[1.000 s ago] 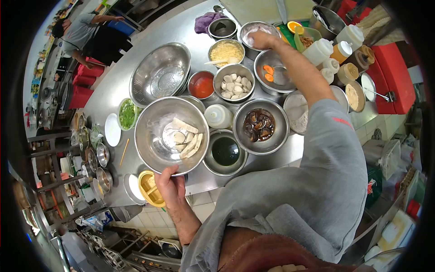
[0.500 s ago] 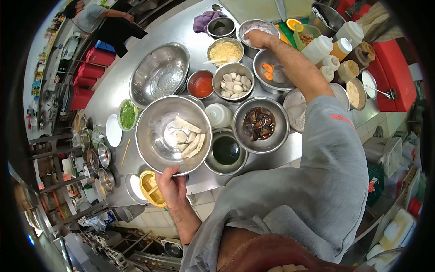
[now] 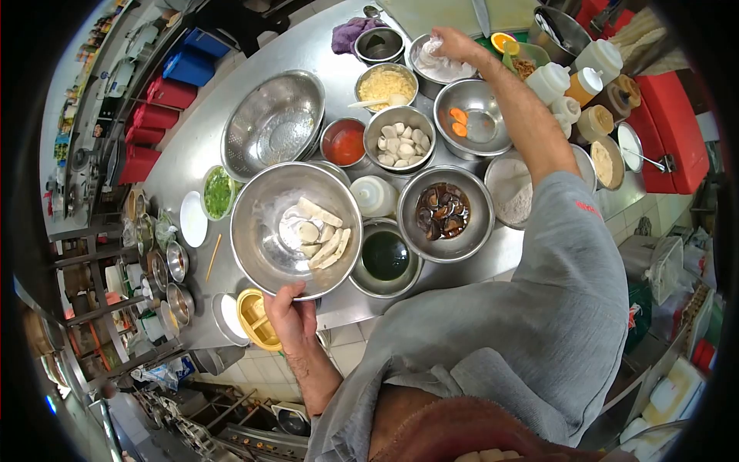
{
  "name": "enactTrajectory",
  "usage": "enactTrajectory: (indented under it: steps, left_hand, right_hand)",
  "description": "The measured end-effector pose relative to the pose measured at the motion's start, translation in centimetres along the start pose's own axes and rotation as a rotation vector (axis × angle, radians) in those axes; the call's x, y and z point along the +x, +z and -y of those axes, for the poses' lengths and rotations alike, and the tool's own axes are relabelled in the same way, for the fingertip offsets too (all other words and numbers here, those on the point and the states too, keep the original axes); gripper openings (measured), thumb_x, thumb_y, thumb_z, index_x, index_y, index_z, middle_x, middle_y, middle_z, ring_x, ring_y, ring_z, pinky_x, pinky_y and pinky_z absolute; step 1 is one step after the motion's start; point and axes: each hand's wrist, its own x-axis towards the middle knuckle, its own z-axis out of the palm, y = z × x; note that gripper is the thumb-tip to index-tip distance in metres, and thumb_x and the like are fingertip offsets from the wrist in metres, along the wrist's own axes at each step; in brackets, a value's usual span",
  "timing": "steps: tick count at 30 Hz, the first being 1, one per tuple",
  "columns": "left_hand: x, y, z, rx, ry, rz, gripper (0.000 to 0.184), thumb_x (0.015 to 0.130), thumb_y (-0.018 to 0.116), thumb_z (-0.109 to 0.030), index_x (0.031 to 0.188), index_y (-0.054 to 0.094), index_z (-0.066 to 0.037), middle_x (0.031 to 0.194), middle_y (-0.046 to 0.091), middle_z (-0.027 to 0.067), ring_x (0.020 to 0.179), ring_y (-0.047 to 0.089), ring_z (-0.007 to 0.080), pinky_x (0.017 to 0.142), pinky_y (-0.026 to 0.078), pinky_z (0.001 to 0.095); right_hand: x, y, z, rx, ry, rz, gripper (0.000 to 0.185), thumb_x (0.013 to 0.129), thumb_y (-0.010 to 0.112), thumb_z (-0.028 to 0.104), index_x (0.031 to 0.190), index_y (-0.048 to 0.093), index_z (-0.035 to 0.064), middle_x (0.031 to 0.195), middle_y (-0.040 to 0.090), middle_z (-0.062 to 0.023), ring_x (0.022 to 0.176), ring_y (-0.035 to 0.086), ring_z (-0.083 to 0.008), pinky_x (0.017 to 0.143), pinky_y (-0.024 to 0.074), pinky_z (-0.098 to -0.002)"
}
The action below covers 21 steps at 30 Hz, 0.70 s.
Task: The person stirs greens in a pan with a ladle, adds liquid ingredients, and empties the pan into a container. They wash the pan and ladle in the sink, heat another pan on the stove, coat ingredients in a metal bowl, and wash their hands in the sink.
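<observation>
My left hand [image 3: 291, 314] grips the near rim of a steel mixing bowl [image 3: 258, 208], thumb over the edge. Inside lie several pale, thick-cut strips and a round white piece [image 3: 309, 232]. My right hand [image 3: 456, 46] reaches to a small steel bowl [image 3: 419, 83] at the back, which holds pale whitish food [image 3: 453, 71]. Its fingers are closed on a soft white piece [image 3: 429, 51] just over that bowl; the exact kind is unclear. Beside it are a bowl with carrot slices [image 3: 459, 122] and a bowl of yellow shreds [image 3: 387, 83].
A perforated colander [image 3: 262, 115] stands behind the mixing bowl. Around it sit white chunks [image 3: 403, 145], red sauce [image 3: 346, 143], dark mushrooms [image 3: 442, 211], green liquid [image 3: 385, 256] and chopped greens [image 3: 219, 192]. Several squeeze bottles [image 3: 550, 81] stand at right. A knife [image 3: 482, 17] lies at the back.
My right hand has risen and shifted slightly back, with white food now visible under its fingers. My left hand and the mixing bowl stay put. The person at upper left has mostly left view.
</observation>
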Motion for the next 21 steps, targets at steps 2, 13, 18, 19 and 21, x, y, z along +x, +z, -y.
enactTrajectory:
  steps: [2,13,18,19,21]
  left_hand:
    - [0.0,0.0,0.1,-0.009,-0.005,0.011,0.046,0.064,0.051,0.009,0.11,0.047,0.004,0.103,0.054,0.0131,0.095,0.054,0.0243,0.087,0.043,0.0413]
    - [-0.2,-1.4,0.1,-0.017,0.017,-0.036,0.052,0.064,0.05,0.009,0.115,0.044,0.004,0.108,0.053,0.0134,0.098,0.053,0.0253,0.087,0.044,0.0384]
    - [-0.4,-1.7,0.2,-0.035,0.042,-0.019,0.057,0.063,0.049,0.009,0.119,0.039,0.001,0.11,0.05,0.0128,0.1,0.05,0.0248,0.085,0.044,0.0367]
    - [-0.3,-1.7,0.4,-0.032,0.005,-0.008,0.059,0.064,0.049,0.009,0.121,0.039,0.001,0.111,0.049,0.0129,0.101,0.05,0.025,0.086,0.044,0.0367]
    - [-0.3,-1.9,0.8,-0.076,-0.017,0.018,0.061,0.064,0.049,0.01,0.123,0.037,0.001,0.113,0.049,0.0129,0.104,0.049,0.0251,0.087,0.043,0.0364]
  right_hand:
    - [-0.3,1.4,-0.7,-0.221,-0.105,0.006,0.04,0.066,0.06,0.005,0.106,0.053,0.0075,0.092,0.06,-0.0147,0.079,0.06,-0.0266,0.066,0.0482,-0.0352]
    - [1.5,0.6,-0.6,-0.271,-0.248,-0.042,0.035,0.069,0.056,0.005,0.104,0.059,0.0067,0.093,0.062,-0.017,0.086,0.06,-0.0298,0.075,0.0468,-0.0371]
    - [0.1,-2.4,1.7,-0.193,-0.058,-0.021,0.039,0.069,0.06,0.005,0.108,0.055,0.0032,0.091,0.063,-0.0135,0.084,0.06,-0.0223,0.076,0.046,-0.0345]
    - [0.5,-2.1,0.0,-0.183,-0.087,-0.006,0.04,0.069,0.06,0.006,0.108,0.055,0.0015,0.094,0.062,-0.0147,0.087,0.059,-0.0236,0.078,0.0456,-0.0346]
    - [2.4,-1.7,-2.9,-0.234,-0.191,-0.072,0.043,0.071,0.061,0.008,0.112,0.052,-0.0028,0.108,0.058,-0.0176,0.097,0.056,-0.0259,0.085,0.0433,-0.0348]
